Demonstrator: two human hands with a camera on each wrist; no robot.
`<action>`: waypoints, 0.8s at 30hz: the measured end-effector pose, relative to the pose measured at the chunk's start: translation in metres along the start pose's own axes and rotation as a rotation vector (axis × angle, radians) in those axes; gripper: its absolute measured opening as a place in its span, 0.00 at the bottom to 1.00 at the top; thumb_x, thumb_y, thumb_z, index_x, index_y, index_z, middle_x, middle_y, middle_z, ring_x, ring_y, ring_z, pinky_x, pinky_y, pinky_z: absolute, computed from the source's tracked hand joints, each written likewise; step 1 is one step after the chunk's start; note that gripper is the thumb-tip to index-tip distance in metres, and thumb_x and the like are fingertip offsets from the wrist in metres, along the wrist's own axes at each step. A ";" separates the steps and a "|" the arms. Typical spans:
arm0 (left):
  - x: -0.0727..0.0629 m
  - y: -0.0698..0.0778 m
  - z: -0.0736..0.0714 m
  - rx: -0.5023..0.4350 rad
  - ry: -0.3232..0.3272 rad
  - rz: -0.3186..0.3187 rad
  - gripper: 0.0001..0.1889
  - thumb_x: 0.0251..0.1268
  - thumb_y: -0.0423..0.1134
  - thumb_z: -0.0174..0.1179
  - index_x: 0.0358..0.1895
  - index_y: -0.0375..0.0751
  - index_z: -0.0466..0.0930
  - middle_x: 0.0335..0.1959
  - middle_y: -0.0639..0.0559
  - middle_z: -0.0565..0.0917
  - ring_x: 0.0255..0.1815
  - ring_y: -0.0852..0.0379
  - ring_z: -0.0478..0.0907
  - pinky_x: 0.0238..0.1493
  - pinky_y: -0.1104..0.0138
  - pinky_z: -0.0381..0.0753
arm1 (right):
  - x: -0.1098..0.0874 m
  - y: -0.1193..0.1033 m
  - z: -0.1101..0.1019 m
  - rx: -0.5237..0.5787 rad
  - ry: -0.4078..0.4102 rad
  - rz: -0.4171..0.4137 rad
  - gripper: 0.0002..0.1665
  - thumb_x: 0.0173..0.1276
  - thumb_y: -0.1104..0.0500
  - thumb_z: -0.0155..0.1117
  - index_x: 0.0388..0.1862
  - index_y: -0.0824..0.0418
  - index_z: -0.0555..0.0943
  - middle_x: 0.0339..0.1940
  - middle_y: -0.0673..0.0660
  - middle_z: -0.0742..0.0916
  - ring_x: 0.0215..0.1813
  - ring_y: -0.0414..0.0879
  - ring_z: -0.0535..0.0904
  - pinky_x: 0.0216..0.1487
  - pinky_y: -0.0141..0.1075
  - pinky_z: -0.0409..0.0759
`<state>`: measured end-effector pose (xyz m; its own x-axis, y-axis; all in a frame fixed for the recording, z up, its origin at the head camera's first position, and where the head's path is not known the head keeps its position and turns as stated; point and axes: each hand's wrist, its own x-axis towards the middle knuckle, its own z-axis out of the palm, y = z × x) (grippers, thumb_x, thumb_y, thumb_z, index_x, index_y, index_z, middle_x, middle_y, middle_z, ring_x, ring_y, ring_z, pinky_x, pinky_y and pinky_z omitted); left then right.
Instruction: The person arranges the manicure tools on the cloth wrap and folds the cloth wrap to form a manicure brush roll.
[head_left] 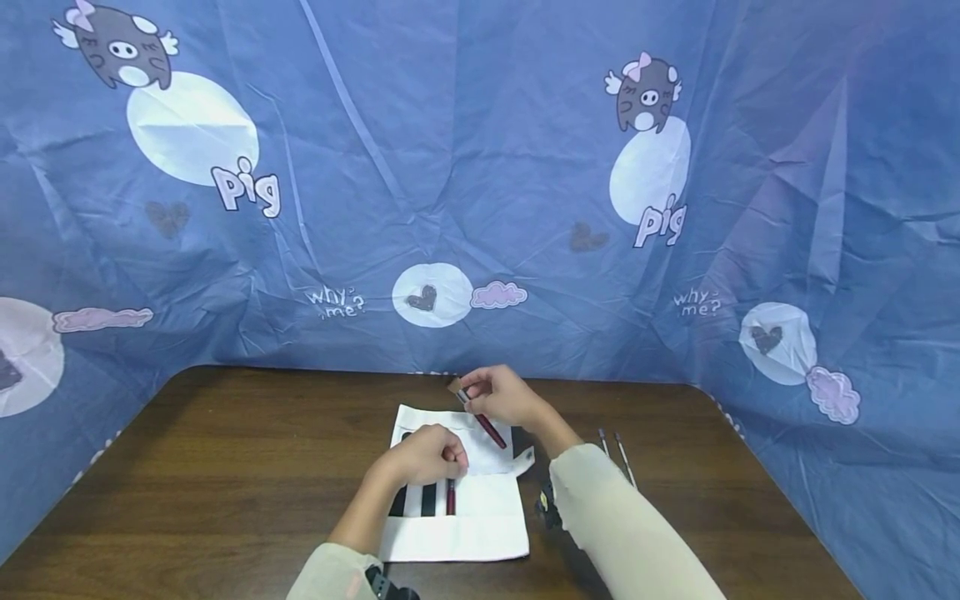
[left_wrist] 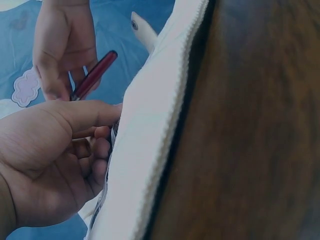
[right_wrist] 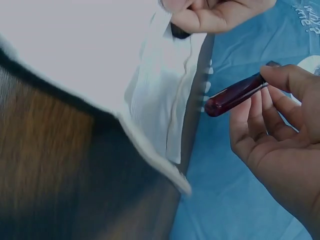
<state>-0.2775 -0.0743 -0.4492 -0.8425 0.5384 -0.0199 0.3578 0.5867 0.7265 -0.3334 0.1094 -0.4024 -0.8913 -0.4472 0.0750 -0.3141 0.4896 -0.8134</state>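
Observation:
A white cloth brush roll (head_left: pixel 491 537) with dark strips and a snap tab (head_left: pixel 525 460) lies unfolded on the table. My right hand (head_left: pixel 504 396) pinches a brush (head_left: pixel 489 429) above its far part; the brown bristles point up and left, and the dark red handle slants down to the right. In the right wrist view the same red handle (right_wrist: pixel 235 97) sticks out past the fingertips. My left hand (head_left: pixel 429 454) bends over the roll, thumb and curled fingers pinching its pocket edge. Just below it, a second red handle (head_left: pixel 451 498) sits in the roll.
Two thin silvery sticks (head_left: pixel 625 458) with purplish tips lie on the brown wooden table (head_left: pixel 247 483), partly behind the right sleeve. A blue printed curtain (head_left: pixel 480 192) hangs behind the table's far edge.

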 end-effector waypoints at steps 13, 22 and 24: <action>0.001 -0.002 -0.001 0.013 0.006 0.021 0.06 0.63 0.28 0.67 0.29 0.42 0.85 0.22 0.58 0.78 0.27 0.62 0.71 0.32 0.66 0.71 | 0.006 0.015 0.018 0.162 0.137 0.125 0.22 0.66 0.71 0.64 0.59 0.71 0.80 0.41 0.57 0.84 0.40 0.43 0.79 0.38 0.34 0.82; 0.002 -0.003 0.001 0.016 0.013 0.026 0.07 0.63 0.28 0.67 0.29 0.42 0.85 0.21 0.58 0.77 0.26 0.62 0.71 0.31 0.67 0.70 | 0.008 0.028 0.029 0.314 0.275 0.169 0.26 0.64 0.71 0.65 0.62 0.72 0.78 0.41 0.57 0.81 0.37 0.43 0.79 0.34 0.35 0.83; 0.002 -0.003 0.001 0.017 0.013 0.030 0.07 0.63 0.28 0.67 0.28 0.42 0.84 0.21 0.58 0.77 0.26 0.62 0.71 0.31 0.67 0.70 | 0.007 0.031 0.031 0.335 0.297 0.192 0.26 0.64 0.70 0.65 0.63 0.72 0.77 0.42 0.57 0.82 0.36 0.43 0.79 0.34 0.35 0.83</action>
<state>-0.2799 -0.0742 -0.4526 -0.8363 0.5482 0.0107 0.3896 0.5803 0.7152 -0.3396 0.0980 -0.4446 -0.9930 -0.1150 0.0272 -0.0558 0.2530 -0.9659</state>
